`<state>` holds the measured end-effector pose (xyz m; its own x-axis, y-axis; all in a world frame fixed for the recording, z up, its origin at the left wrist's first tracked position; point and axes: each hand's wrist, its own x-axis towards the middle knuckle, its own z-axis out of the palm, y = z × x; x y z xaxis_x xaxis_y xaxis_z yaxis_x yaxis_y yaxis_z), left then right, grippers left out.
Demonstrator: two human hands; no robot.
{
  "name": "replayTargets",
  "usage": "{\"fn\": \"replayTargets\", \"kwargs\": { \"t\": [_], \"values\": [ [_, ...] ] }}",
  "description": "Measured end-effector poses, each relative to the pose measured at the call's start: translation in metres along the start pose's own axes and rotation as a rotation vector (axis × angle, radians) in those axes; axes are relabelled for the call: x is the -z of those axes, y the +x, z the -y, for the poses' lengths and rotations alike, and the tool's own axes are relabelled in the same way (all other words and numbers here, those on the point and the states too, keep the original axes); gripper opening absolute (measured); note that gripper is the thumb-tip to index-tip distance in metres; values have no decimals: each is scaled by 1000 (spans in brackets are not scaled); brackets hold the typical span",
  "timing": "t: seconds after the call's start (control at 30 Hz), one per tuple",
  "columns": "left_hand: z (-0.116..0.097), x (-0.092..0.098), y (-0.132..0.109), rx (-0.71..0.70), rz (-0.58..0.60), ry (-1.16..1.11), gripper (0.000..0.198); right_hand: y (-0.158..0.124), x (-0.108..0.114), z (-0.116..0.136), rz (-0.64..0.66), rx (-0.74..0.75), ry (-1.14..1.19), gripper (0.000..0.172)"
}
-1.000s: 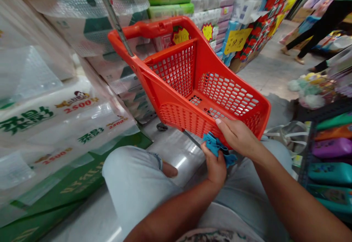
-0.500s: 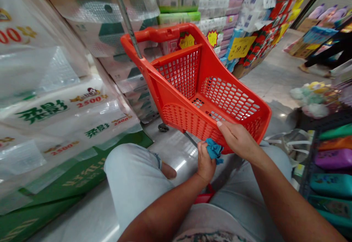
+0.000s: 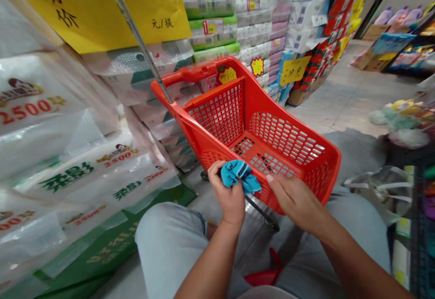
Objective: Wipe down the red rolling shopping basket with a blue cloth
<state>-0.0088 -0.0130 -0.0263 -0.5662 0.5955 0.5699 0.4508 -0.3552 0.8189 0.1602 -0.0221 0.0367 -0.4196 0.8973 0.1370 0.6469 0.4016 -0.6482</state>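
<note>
A red plastic shopping cart (image 3: pixel 282 104) with a lattice basket stands in front of my knees, with nothing in its basket. My left hand (image 3: pixel 229 195) is closed on a crumpled blue cloth (image 3: pixel 239 175), held against the outer side of the cart near its upper edge. Farther right along the same rim, my right hand (image 3: pixel 295 199) grips the cart's edge, thumb on top and fingers out of sight behind the wall. A metal pole (image 3: pixel 136 31) rises by the cart's handle (image 3: pixel 197 72).
White tissue packs (image 3: pixel 84 172) are stacked close on the left, below a yellow price sign (image 3: pixel 102 9). More wrapped packs (image 3: pixel 212 7) line the back. A dark crate (image 3: pixel 419 226) stands at the right edge. Something red (image 3: pixel 263 276) lies between my legs.
My left hand has moved up and left with the cloth, from low beside the cart to near its rim. My right hand keeps its grip. The view has shifted, and a passer-by is gone.
</note>
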Motion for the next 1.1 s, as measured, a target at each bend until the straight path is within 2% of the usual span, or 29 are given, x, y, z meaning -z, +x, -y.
{"fn": "replayTargets", "kwargs": {
  "t": [0.07, 0.1, 0.17, 0.23, 0.3, 0.37, 0.47, 0.53, 0.6, 0.67, 0.73, 0.8, 0.9, 0.93, 0.97, 1.0, 1.03, 1.1],
  "values": [
    [-13, 5, 4, -153, 19, 28, 31, 0, 0, 0, -3, 17, 22, 46],
    [-18, 8, 4, -268, 89, 66, 30, 0, 0, -1, -2, 20, 25, 45],
    [-21, 15, 2, -512, 325, 163, 32, 0, -1, -3, 9, 23, 18, 43],
    [-17, 22, 6, -699, 550, 235, 39, -1, -1, -5, 35, 16, 17, 41],
    [-8, 29, 23, -806, 652, 294, 44, -3, -1, -5, 54, -3, 27, 43],
    [1, 35, 55, -844, 631, 397, 45, -5, -1, -3, 55, -38, 28, 46],
    [5, 38, 105, -764, 434, 577, 43, -5, -1, 2, 48, -66, 20, 51],
    [1, 37, 115, -709, 368, 618, 42, -4, -1, 3, 47, -59, 16, 52],
    [-6, 36, 102, -757, 466, 603, 44, -4, -3, 2, 38, -38, 14, 52],
    [-8, 37, 85, -892, 646, 584, 44, -5, -3, -1, 24, -8, 22, 51],
    [-6, 42, 88, -985, 723, 618, 43, -7, -3, -3, 7, 11, 35, 51],
    [1, 51, 118, -951, 649, 698, 42, -9, -3, -3, -10, 12, 34, 51],
    [8, 59, 178, -785, 379, 784, 44, -9, -3, -1, -28, -8, 37, 54],
    [7, 58, 187, -750, 343, 795, 44, -8, -3, -1, -34, -26, 53, 56],
    [5, 56, 187, -732, 337, 790, 44, -7, -4, -2, -36, -46, 85, 57],
    [1, 52, 176, -734, 370, 769, 44, -7, -5, -3, -51, -70, 135, 58],
    [-5, 47, 156, -772, 436, 730, 42, -6, -6, -6, -77, -99, 205, 58],
    [-18, 39, 100, -841, 590, 614, 41, -5, -7, -11, -151, -165, 374, 57]
  ]
}}
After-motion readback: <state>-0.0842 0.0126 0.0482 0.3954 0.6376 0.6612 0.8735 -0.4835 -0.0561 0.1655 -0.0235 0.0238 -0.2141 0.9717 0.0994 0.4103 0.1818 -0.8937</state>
